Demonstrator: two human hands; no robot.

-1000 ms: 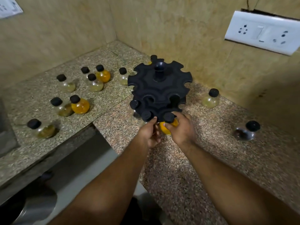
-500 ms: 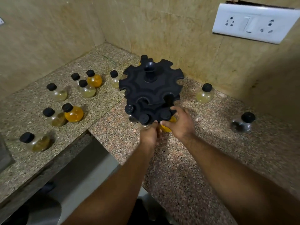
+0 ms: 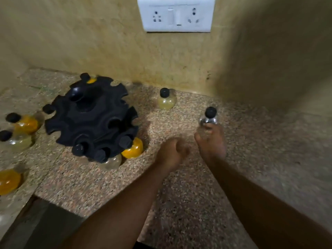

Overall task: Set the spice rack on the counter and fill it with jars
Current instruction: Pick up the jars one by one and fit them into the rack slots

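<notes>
The black round spice rack [image 3: 93, 115] stands on the granite counter [image 3: 179, 186] near the wall. Black-capped jars sit in its lower front slots, among them an orange jar [image 3: 133, 150] and a pale jar [image 3: 112, 161]; another orange jar [image 3: 90, 80] shows at its back. My right hand [image 3: 211, 141] is closed around the bottom of a clear dark-tinted jar [image 3: 209, 118] with a black cap, to the right of the rack. My left hand [image 3: 173, 152] is curled shut, holding nothing, between the rack and that jar. A pale yellow jar [image 3: 166, 100] stands by the wall.
Several more jars stand left of the rack, including an orange jar [image 3: 27, 123], a pale jar [image 3: 18, 141] and an orange jar [image 3: 9, 180] at the frame's edge. A white socket plate [image 3: 177, 14] is on the wall. The counter edge drops off at the lower left [image 3: 36, 200].
Both hands left the orange jar, which now sits in the rack's front slot. My right hand moved right and closed on the clear jar; the view swung right.
</notes>
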